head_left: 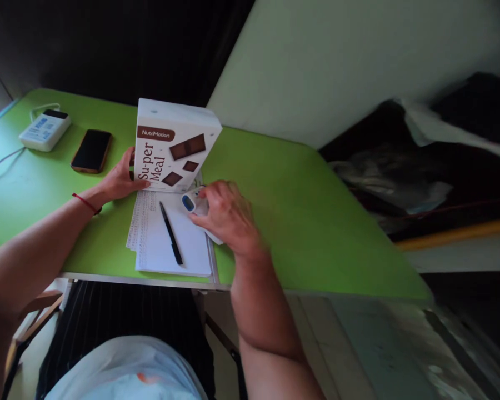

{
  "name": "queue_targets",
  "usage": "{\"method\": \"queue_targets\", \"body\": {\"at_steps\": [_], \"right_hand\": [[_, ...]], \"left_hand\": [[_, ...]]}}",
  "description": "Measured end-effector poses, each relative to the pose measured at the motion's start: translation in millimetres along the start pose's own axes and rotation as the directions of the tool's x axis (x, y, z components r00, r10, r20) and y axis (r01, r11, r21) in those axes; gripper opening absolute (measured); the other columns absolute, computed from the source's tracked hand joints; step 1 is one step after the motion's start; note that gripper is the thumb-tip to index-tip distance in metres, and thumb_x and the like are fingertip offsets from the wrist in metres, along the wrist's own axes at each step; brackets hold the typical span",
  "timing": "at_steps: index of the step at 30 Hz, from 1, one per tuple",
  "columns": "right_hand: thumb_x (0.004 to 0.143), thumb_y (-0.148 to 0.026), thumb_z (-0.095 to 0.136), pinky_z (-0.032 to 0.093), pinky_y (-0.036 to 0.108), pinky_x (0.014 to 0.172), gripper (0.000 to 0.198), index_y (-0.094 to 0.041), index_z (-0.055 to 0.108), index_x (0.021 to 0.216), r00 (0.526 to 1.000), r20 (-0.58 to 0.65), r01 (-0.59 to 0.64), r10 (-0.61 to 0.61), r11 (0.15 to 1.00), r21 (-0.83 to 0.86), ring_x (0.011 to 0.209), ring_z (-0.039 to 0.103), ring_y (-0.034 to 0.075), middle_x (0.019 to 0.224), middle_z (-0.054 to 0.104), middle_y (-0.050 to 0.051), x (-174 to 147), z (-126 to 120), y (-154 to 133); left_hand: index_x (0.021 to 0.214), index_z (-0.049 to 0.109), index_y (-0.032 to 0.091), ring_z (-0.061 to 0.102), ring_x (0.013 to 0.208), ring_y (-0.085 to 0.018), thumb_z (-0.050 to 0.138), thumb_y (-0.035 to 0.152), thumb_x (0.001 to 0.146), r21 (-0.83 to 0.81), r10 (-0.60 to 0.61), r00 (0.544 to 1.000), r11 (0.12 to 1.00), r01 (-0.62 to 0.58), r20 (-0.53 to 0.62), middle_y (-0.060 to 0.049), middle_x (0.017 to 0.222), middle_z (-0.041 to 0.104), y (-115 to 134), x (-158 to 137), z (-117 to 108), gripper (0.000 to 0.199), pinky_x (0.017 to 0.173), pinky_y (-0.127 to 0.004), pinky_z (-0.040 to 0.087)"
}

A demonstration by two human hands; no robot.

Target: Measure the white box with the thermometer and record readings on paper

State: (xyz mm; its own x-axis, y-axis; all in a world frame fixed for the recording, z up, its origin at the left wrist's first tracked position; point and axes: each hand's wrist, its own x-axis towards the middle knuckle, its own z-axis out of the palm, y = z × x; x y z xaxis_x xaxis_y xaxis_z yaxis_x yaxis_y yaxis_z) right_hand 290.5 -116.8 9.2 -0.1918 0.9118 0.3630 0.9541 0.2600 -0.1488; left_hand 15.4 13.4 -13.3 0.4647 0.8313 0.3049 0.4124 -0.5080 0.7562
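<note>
A white NutriMotion box [173, 145] with brown printing stands on its edge at the back of the paper stack. My left hand [120, 179] is closed on its lower left edge, thumb on the front and fingers mostly hidden behind. In my right hand [227, 211] is a white gun-shaped device with a blue-rimmed oval end, which looks like an infrared thermometer [195, 202]. It is held just in front of the box's lower right corner; my fingers cover much of it. Below the box, a black pen [171, 233] lies on the white paper stack [195, 250], which has handwritten sheets at its left.
A dark phone [91, 151] in a brown case lies left of the box on the green table [300, 222]. Farther left is a white boxy device [45, 129] with cables. A pale wall rises behind the table, and a dark shelf with plastic bags [394, 178] stands at right.
</note>
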Motion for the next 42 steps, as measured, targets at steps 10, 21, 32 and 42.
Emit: {"method": "queue_targets", "body": {"at_steps": [10,21,32,42], "right_hand": [[0.084,-0.040,0.072,0.055,0.039,0.076,0.023,-0.017,0.077,0.089,0.812,0.433,-0.428,0.393,0.904,-0.017,0.086,0.076,0.031,0.094,0.082,0.016,12,-37,-7],[0.071,-0.057,0.080,0.042,0.031,0.056,0.037,-0.024,0.065,0.079,0.956,0.197,-0.250,0.219,0.246,0.936,0.063,0.050,0.015,0.068,0.059,-0.002,8,16,-31],[0.066,-0.057,0.083,0.047,0.033,0.058,0.040,-0.024,0.072,0.087,0.916,0.283,-0.314,0.284,0.066,0.947,0.059,0.055,0.015,0.068,0.064,-0.003,16,41,-42],[0.069,-0.055,0.081,0.049,0.035,0.061,0.038,-0.024,0.071,0.088,0.924,0.275,-0.307,0.266,0.086,0.948,0.062,0.058,0.017,0.068,0.063,-0.002,17,41,-42]], "left_hand": [[0.138,0.061,0.014,0.074,0.123,-0.037,0.090,0.059,0.081,-0.313,-0.004,0.998,0.950,-0.013,-0.055,-0.018,0.135,0.076,-3,-1,1,0.078,0.106,-0.054,0.063],[0.128,0.068,0.012,0.077,0.107,-0.032,0.080,0.061,0.089,-0.366,-0.098,0.991,0.929,0.060,-0.087,-0.017,0.123,0.081,11,-7,6,0.064,0.090,-0.047,0.065],[0.128,0.066,0.013,0.074,0.112,-0.034,0.070,0.065,0.093,-0.198,0.000,1.000,0.980,0.001,0.002,-0.018,0.129,0.078,7,-4,-1,0.063,0.096,-0.048,0.060],[0.137,0.061,0.014,0.072,0.123,-0.033,0.065,0.058,0.097,-0.145,0.013,0.999,0.989,-0.008,0.030,-0.018,0.139,0.075,6,-4,-2,0.060,0.107,-0.050,0.056]]}}
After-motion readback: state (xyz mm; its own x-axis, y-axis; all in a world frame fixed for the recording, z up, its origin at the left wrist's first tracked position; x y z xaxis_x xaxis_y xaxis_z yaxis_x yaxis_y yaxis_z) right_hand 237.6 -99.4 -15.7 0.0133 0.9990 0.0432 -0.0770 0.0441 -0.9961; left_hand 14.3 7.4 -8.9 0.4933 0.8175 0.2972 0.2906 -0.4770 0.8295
